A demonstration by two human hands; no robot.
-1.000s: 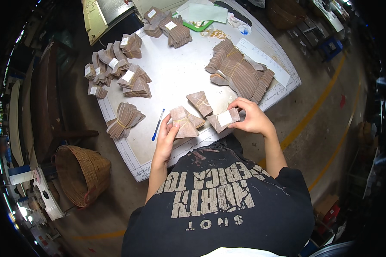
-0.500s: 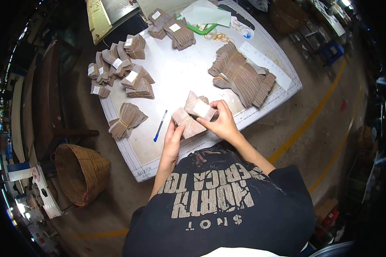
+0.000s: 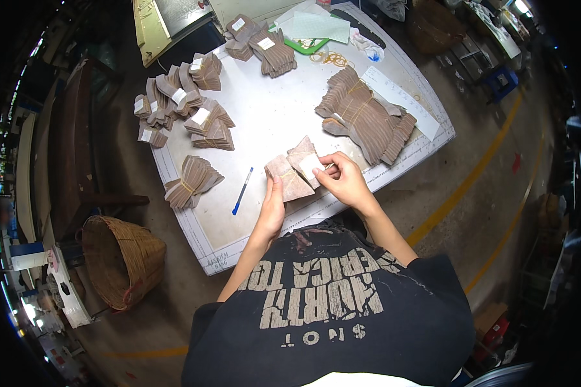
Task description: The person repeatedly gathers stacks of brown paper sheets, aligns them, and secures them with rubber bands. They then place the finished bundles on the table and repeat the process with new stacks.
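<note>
Near the table's front edge, my left hand (image 3: 274, 201) grips a rubber-banded bundle of brown cut pieces (image 3: 293, 186), thumb on its top and fingers mostly hidden beneath. Against its right side rests a second brown bundle (image 3: 301, 150), with a white paper label (image 3: 310, 165) on top. My right hand (image 3: 346, 184) is closed on this second bundle, its thumb and forefinger at the label's right edge. Whether the two bundles are banded together I cannot tell. A blue pen (image 3: 242, 191) lies on the table just left of my left hand.
Several banded, labelled bundles (image 3: 204, 116) lie at the table's left; one unlabelled bundle (image 3: 192, 182) is nearer. A large layered stack (image 3: 368, 116) lies at right beside a paper strip (image 3: 403, 103). Rubber bands (image 3: 332, 59) and a green tray (image 3: 306, 46) sit farther back. A wicker basket (image 3: 126, 264) stands left.
Both hands have shifted slightly right with the bundles, which now sit turned and side by side. My right thumb and forefinger have come up onto the label's edge.
</note>
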